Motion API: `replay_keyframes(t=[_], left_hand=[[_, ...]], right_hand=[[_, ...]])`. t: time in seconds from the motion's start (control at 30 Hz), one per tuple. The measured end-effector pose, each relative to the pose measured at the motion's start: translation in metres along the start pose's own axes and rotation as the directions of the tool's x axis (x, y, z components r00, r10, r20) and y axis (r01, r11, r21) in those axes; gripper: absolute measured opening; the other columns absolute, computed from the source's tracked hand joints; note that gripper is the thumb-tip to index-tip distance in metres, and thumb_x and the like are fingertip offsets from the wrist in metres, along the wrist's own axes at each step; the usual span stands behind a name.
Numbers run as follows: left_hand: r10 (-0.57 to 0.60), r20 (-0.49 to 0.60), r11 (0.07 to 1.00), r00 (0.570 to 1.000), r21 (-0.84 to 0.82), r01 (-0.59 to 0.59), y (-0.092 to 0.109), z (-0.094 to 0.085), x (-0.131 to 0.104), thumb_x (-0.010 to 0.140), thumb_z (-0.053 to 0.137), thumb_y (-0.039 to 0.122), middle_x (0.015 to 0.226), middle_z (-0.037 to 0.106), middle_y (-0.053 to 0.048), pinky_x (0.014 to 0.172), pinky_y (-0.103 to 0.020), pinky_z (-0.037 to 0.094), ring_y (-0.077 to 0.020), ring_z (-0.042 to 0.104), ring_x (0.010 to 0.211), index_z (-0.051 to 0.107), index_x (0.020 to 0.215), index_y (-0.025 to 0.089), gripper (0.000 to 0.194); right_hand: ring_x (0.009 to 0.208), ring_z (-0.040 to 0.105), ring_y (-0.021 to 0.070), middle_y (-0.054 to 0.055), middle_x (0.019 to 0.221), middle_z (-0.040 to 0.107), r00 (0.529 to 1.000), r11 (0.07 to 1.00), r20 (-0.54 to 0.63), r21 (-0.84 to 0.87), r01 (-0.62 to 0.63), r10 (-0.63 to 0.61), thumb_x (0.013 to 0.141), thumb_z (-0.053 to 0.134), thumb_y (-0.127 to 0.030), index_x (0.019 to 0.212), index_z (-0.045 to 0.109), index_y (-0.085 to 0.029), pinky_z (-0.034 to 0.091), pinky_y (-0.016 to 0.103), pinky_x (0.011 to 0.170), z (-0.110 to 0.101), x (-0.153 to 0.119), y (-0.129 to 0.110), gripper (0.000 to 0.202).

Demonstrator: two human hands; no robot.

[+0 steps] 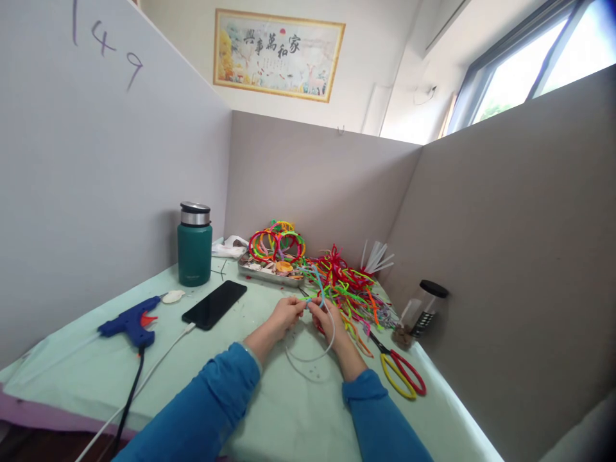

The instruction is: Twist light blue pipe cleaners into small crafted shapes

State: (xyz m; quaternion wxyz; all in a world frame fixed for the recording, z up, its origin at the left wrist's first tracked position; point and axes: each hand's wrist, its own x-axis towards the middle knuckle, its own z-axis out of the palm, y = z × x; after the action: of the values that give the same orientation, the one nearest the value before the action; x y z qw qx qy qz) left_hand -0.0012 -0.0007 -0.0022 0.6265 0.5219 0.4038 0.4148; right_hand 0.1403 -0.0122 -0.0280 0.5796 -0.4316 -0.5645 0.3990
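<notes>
My left hand and my right hand meet near the middle of the table, fingertips pinched close together. Between them is a light blue pipe cleaner, its upper part arching above my right hand. A thin pale grey strand loops from the fingers down over the table below. Both hands are closed on the blue piece; its exact contact with the grey strand is too small to make out. Just beyond the hands lies a heap of colourful pipe cleaners.
A metal tray holds scraps beneath coloured rings. Leftward are a green bottle, a phone and a blue glue gun with its cord. Scissors and a tilted jar lie rightward. Grey partitions surround the table.
</notes>
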Motion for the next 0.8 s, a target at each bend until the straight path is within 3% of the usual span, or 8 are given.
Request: replay_keyframes(t=[0.2, 0.43, 0.67, 0.8], left_hand=[[-0.014, -0.008, 1.0, 1.0, -0.023, 0.014, 0.0026, -0.0008, -0.0024, 0.075, 0.064, 0.042, 0.047, 0.036, 0.008, 0.039, -0.021, 0.006, -0.0014, 0.022, 0.034, 0.043, 0.062, 0.016, 0.035], [-0.03, -0.02, 0.999, 0.999, -0.012, 0.03, 0.0033, -0.0008, -0.0041, 0.076, 0.063, 0.039, 0.049, 0.037, 0.008, 0.04, -0.022, 0.006, -0.0012, 0.022, 0.034, 0.044, 0.065, 0.016, 0.032], [-0.068, 0.003, 0.998, 0.998, 0.006, 0.067, 0.0044, -0.0005, -0.0034, 0.079, 0.06, 0.032, 0.047, 0.034, 0.009, 0.04, -0.021, 0.007, -0.0012, 0.021, 0.034, 0.043, 0.065, 0.016, 0.027], [-0.077, 0.003, 0.997, 0.997, -0.002, 0.077, 0.0046, -0.0007, -0.0028, 0.08, 0.058, 0.029, 0.047, 0.033, 0.009, 0.04, -0.021, 0.007, -0.0012, 0.021, 0.034, 0.042, 0.065, 0.016, 0.025]], right_hand=[[0.041, 0.035, 0.0083, -0.007, 0.048, 0.044, 1.0, 1.0, 0.017, -0.03, -0.007, 0.008, 0.07, 0.068, -0.05, 0.072, 0.055, -0.019, 0.026, 0.023, 0.042, 0.0005, -0.0014, -0.0025, 0.033], [0.042, 0.037, 0.0088, -0.007, 0.048, 0.045, 0.998, 1.0, 0.06, -0.009, 0.007, -0.006, 0.066, 0.072, -0.043, 0.078, 0.056, -0.019, 0.026, 0.023, 0.042, 0.0024, -0.0036, -0.0056, 0.031], [0.037, 0.037, 0.0083, -0.006, 0.05, 0.048, 0.999, 1.0, -0.034, -0.031, 0.004, -0.005, 0.065, 0.071, -0.047, 0.072, 0.055, -0.018, 0.027, 0.023, 0.039, 0.0032, 0.0014, 0.0015, 0.033], [0.037, 0.036, 0.0082, -0.007, 0.049, 0.047, 1.0, 0.999, -0.014, -0.031, 0.014, -0.014, 0.064, 0.072, -0.046, 0.074, 0.056, -0.019, 0.027, 0.023, 0.039, 0.0032, 0.0018, 0.0032, 0.033]])
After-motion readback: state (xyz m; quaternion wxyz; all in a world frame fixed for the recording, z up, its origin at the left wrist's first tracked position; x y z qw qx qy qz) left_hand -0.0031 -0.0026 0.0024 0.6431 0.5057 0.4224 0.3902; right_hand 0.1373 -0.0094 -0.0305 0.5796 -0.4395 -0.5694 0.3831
